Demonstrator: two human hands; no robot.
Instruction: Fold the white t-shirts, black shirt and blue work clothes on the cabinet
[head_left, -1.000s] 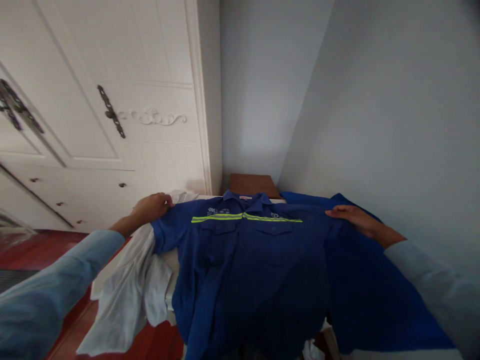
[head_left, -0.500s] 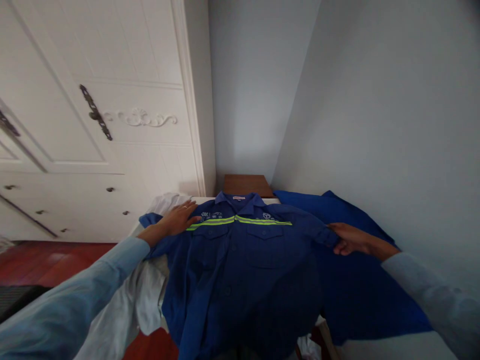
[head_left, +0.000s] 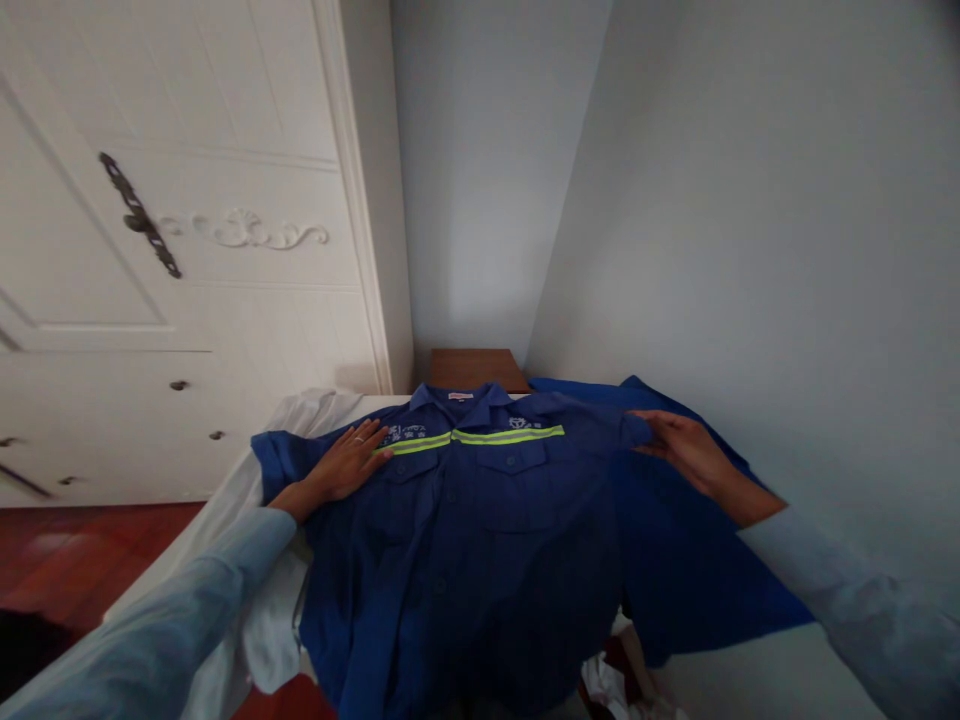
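Observation:
A dark blue work shirt [head_left: 480,560] lies spread out, collar away from me, with a yellow-green reflective stripe [head_left: 510,436] across its chest. My left hand [head_left: 343,466] rests flat on the shirt's left chest, fingers extended, beside white lettering. At the right, my right hand [head_left: 686,450] pinches the end of the shirt's short right sleeve. The left sleeve [head_left: 281,462] lies beyond my left wrist. Under the shirt's right side is a brighter blue cloth [head_left: 697,570].
White cloth [head_left: 274,625] hangs at the left over a white surface. A brown wooden box [head_left: 478,368] stands behind the collar. The white wardrobe [head_left: 262,330] rises at left, grey wall [head_left: 735,220] at right. Crumpled white items [head_left: 604,685] lie low near the front.
The view has shifted right. My right hand has raised the sleeve end slightly and drawn it outward. My left hand still lies on the chest, its fingers now flatter on the cloth.

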